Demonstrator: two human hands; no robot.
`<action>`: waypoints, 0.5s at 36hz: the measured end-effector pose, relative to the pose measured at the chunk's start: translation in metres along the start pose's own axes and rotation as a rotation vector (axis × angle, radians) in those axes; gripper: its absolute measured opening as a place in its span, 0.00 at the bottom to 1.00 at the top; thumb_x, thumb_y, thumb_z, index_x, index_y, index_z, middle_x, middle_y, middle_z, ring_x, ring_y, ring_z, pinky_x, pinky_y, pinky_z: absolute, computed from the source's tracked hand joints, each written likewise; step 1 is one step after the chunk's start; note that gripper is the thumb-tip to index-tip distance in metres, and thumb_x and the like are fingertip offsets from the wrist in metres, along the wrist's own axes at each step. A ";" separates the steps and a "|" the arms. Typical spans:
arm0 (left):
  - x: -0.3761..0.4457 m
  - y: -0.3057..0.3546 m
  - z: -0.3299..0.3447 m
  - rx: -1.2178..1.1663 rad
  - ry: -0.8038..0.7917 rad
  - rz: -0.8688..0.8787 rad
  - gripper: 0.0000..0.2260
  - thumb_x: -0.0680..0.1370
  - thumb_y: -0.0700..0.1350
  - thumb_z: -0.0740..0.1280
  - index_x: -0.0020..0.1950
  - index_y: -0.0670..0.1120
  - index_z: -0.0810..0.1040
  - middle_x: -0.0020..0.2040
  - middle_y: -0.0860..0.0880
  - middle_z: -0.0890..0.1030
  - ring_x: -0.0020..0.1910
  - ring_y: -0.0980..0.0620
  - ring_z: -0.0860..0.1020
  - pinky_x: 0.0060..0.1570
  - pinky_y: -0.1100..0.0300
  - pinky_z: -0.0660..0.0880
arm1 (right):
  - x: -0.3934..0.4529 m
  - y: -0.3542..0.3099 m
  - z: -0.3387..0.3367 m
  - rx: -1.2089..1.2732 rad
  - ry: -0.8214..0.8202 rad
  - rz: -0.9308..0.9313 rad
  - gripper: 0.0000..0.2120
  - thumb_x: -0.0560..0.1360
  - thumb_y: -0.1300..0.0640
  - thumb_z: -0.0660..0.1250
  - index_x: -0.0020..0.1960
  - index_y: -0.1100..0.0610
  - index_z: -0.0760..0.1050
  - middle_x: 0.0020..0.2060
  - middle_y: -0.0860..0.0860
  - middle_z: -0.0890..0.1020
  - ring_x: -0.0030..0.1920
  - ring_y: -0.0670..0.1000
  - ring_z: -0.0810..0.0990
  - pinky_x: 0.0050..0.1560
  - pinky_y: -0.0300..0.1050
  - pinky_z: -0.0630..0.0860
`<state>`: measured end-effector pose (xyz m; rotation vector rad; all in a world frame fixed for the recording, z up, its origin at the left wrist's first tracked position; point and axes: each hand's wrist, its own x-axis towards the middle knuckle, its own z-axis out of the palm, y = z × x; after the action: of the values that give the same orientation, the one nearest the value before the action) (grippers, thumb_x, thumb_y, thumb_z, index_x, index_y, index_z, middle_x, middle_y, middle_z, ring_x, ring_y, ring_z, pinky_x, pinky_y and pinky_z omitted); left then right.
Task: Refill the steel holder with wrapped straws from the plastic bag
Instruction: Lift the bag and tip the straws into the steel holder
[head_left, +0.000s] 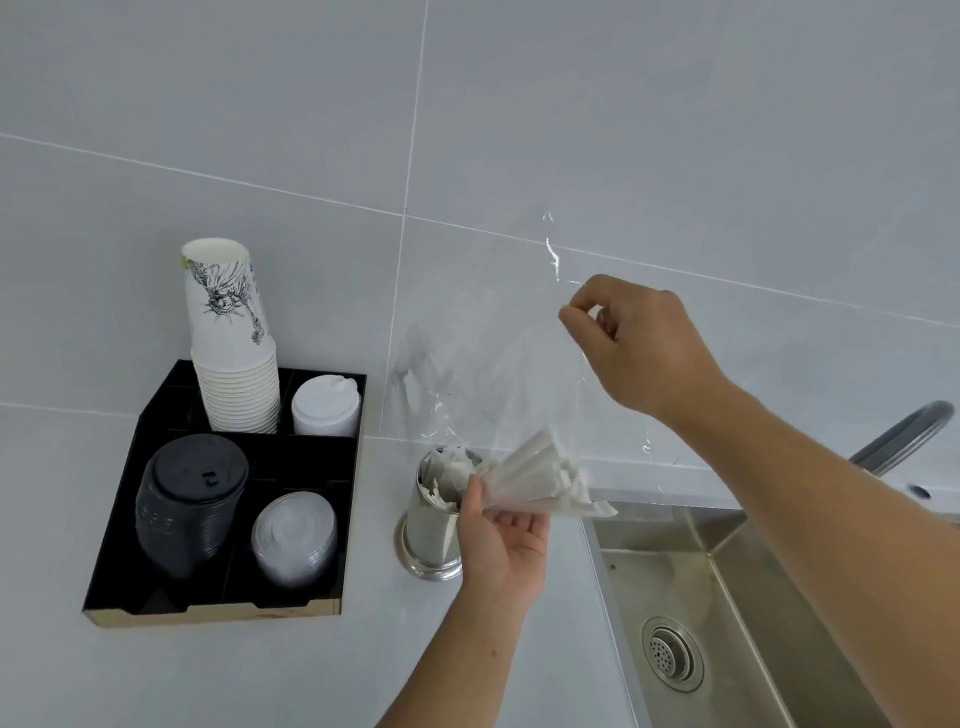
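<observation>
holder by sink edge, hands gripping bag

Café counter, stacked paper cups, lids organizer, steel sink

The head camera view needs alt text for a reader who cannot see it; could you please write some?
A left hand grips a bundle of wrapped straws at a steel holder, while the right hand lifts the clear plastic bag. A black cup tray sits left, a sink right.
</observation>
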<state>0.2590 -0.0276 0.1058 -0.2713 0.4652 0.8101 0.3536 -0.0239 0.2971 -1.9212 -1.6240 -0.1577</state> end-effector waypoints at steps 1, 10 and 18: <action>-0.001 -0.001 -0.001 0.001 -0.003 -0.009 0.19 0.79 0.51 0.66 0.62 0.38 0.77 0.52 0.42 0.83 0.53 0.46 0.82 0.46 0.52 0.83 | 0.001 0.000 0.001 -0.003 -0.003 0.011 0.09 0.78 0.52 0.63 0.42 0.54 0.77 0.21 0.51 0.73 0.25 0.50 0.70 0.25 0.33 0.64; -0.006 -0.005 -0.003 -0.007 -0.024 -0.069 0.18 0.78 0.52 0.66 0.57 0.38 0.77 0.50 0.42 0.82 0.48 0.45 0.82 0.44 0.52 0.82 | 0.004 -0.008 -0.023 0.080 0.066 -0.034 0.09 0.77 0.53 0.64 0.38 0.52 0.75 0.20 0.45 0.72 0.21 0.47 0.68 0.23 0.31 0.63; -0.005 -0.002 -0.006 -0.040 -0.028 -0.100 0.12 0.79 0.49 0.66 0.48 0.40 0.75 0.45 0.42 0.84 0.43 0.49 0.83 0.34 0.61 0.80 | 0.005 0.001 -0.018 0.034 0.042 0.013 0.08 0.77 0.52 0.64 0.40 0.52 0.76 0.19 0.47 0.70 0.22 0.47 0.68 0.26 0.37 0.66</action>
<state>0.2558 -0.0342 0.1028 -0.3173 0.4060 0.7250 0.3605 -0.0286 0.3135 -1.8903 -1.5765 -0.1638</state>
